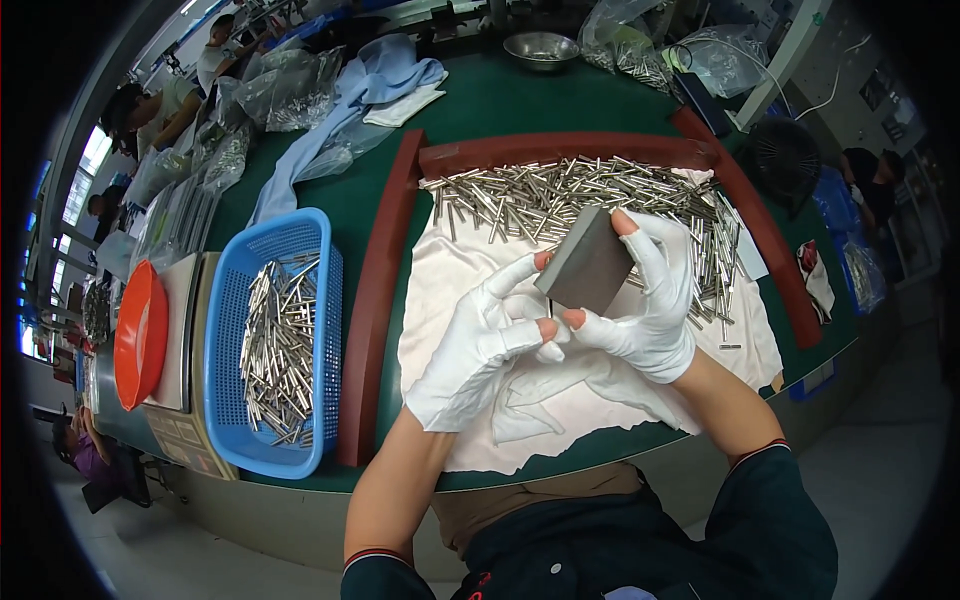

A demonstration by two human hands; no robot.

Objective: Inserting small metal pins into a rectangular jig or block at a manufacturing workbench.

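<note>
Both my hands wear white gloves with some fingertips bare. My right hand point(650, 300) grips a flat grey rectangular block point(592, 262), held tilted above a pale cloth point(450, 280). Close against the block's left edge is my left hand point(490, 330), index finger and thumb apart. Between those two fingertips a thin dark metal pin point(550, 309) shows, mostly covered by the block. A crumpled white cloth point(590, 390) lies under my hands. Beyond them, many loose silvery metal pins point(540, 195) are heaped on the pale cloth.
Dark red rails point(560, 152) frame the work area on three sides. Left of it stand a blue plastic basket point(328, 350) of metal pins and an orange-red bowl point(140, 335). A metal bowl point(541, 50), plastic bags point(285, 90) and blue cloth point(375, 75) lie farther back. Other people work nearby.
</note>
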